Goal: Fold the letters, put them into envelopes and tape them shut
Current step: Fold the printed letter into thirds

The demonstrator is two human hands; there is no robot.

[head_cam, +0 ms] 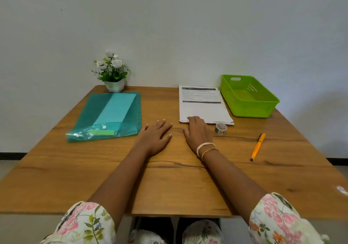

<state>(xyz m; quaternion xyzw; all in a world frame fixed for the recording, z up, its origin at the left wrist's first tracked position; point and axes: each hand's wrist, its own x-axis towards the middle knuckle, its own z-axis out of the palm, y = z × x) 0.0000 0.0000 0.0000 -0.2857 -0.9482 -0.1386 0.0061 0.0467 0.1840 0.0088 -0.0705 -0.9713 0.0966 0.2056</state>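
A stack of printed white letters (202,105) lies on the wooden table (169,178), right of centre. My right hand (196,132) reaches forward and its fingertips touch the near left corner of the stack. Flat on the bare wood to the left of it lies my left hand (157,135), fingers spread, holding nothing. A teal plastic folder (107,116) with a lighter envelope inside it lies at the left. A small roll of patterned tape (220,128) stands just right of my right hand.
A green plastic basket (248,96) sits at the far right by the wall. An orange pen (258,147) lies on the right side. A potted plant with white flowers (112,72) stands at the back left, behind the folder.
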